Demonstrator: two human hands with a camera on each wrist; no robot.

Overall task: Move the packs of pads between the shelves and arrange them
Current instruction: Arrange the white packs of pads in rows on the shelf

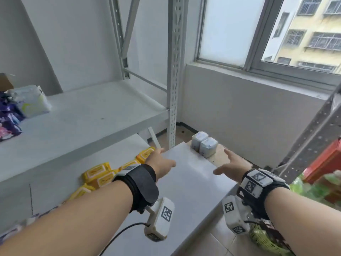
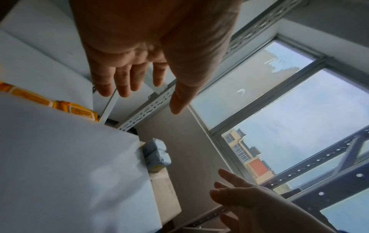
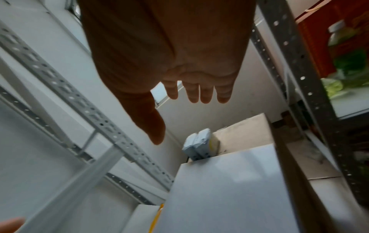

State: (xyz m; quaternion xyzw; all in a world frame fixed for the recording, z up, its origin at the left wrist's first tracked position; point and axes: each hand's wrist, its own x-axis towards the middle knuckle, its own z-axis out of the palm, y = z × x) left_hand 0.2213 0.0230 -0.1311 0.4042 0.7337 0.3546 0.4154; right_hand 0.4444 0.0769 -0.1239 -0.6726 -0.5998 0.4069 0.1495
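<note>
Head view: left hand (image 1: 160, 163) and right hand (image 1: 230, 167), fingers spread and empty, reach toward two grey packs (image 1: 203, 146) at centre; other packs (image 1: 27, 102) lie upper left on shelf (image 1: 92, 115); moving seems unfinished.

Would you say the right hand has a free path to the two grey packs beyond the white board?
Probably yes. The right hand is open, holds nothing, and points toward the grey packs, which stand uncovered past the white board; nothing lies between them.
</note>
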